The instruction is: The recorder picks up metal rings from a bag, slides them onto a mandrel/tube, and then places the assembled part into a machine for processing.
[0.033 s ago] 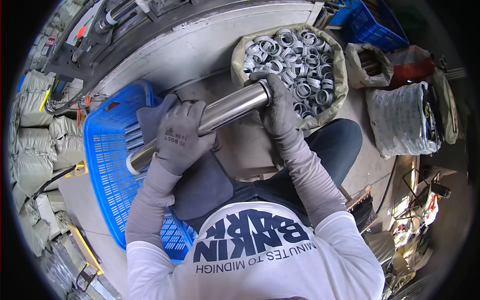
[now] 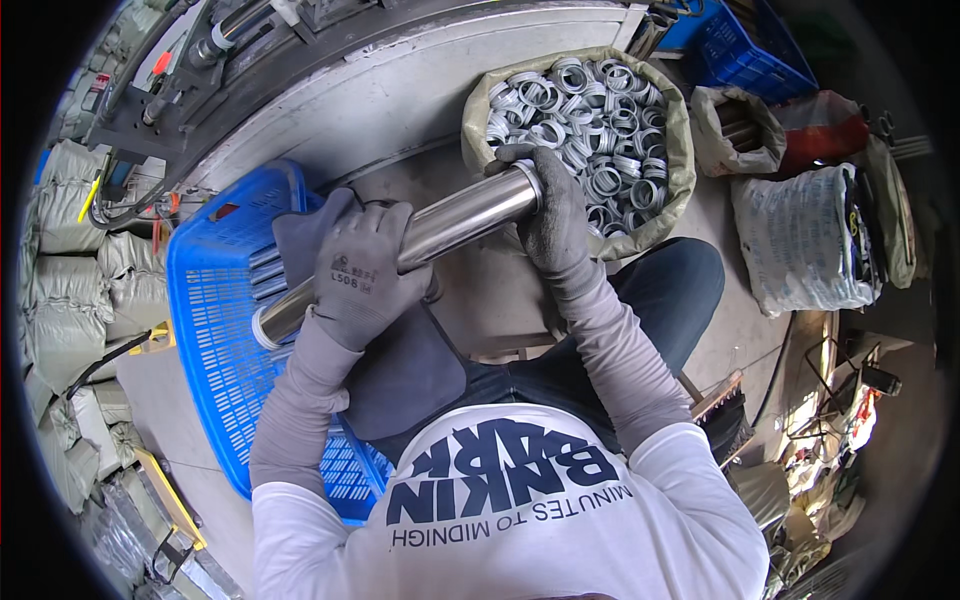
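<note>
Slanting across my lap is a shiny metal tube (image 2: 470, 222), its lower left end over the blue basket (image 2: 215, 330) and its other end raised to the right. My left hand (image 2: 362, 265), in a grey glove, is wrapped round the tube left of its middle. My gloved right hand (image 2: 552, 215) grips the upper right end, where a white ring (image 2: 532, 180) sits at the rim. A second white ring (image 2: 262, 328) shows at the lower left end. A dark pad (image 2: 410, 375) lies over my left thigh beneath the tube. More metal tubes (image 2: 266, 272) rest in the basket.
Ahead stands a sack (image 2: 680, 190) full of light grey rings (image 2: 605, 180). A machine (image 2: 200, 90) runs along the far left. To the right are an open bag of brown tubes (image 2: 740, 130), a blue crate (image 2: 755, 60) and a plastic-wrapped bundle (image 2: 800, 240). Wrapped packs (image 2: 70, 300) are stacked at the left.
</note>
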`<state>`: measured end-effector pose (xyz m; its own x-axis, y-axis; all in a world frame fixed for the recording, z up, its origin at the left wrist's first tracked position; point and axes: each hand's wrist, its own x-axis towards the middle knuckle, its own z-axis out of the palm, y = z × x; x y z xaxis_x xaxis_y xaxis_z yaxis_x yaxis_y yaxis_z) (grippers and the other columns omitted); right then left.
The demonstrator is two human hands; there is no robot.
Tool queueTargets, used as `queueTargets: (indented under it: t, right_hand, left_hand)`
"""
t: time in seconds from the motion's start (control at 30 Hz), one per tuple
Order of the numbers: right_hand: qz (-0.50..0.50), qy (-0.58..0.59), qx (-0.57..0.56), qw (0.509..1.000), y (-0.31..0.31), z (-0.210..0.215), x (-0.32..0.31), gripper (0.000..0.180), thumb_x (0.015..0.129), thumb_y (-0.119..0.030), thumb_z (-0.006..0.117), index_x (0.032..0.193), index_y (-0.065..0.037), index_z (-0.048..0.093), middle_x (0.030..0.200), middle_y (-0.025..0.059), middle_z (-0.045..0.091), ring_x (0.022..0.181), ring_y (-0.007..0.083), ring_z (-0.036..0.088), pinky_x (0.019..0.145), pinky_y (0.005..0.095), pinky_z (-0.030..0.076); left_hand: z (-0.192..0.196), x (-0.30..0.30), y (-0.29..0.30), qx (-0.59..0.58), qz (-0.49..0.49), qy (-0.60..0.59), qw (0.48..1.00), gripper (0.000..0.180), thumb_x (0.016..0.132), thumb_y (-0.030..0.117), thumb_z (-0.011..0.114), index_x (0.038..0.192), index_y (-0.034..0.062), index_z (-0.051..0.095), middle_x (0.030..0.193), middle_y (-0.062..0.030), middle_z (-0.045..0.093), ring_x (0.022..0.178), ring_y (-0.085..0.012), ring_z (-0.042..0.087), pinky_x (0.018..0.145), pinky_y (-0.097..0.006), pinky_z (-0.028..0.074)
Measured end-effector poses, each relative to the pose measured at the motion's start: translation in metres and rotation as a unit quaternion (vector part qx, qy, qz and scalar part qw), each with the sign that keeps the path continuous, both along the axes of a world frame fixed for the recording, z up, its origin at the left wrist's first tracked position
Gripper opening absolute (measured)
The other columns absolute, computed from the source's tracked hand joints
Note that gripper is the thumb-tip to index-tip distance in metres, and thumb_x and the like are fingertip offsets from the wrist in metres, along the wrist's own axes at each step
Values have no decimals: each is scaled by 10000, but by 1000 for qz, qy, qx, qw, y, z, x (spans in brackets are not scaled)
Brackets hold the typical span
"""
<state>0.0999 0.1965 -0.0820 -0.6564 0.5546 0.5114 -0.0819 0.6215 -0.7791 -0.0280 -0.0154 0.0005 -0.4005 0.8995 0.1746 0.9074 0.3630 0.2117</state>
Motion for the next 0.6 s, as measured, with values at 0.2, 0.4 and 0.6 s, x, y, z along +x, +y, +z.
queueTargets:
  t: [0.2,0.4,0.6]
  right_hand:
    - [-3,33,-39,999,-11,13,-4,240,880,-77,645,1112,-24,678,957,129,737,897,299,738,806,371,558]
    - [-18,-6,-101,995,-18,18,-8,277,1002,-190,495,1027,10,686,959,167,709,915,311,708,836,368,535]
    - [-53,13,3,998,-18,1,-10,226,1002,-126,519,1041,20,687,967,178,695,902,330,690,843,375,531]
  left_hand:
    - [-4,0,0,-25,1,1,1000,578,736,293,807,1233,68,616,1027,-129,672,953,-319,686,829,-436,549]
    - [-7,-2,-2,-41,-3,16,999,620,736,319,829,1253,73,592,1057,-117,661,953,-304,685,827,-424,550]
    - [-6,0,-2,-52,-6,10,999,660,721,305,851,1275,67,583,1072,-123,660,965,-311,685,846,-429,547]
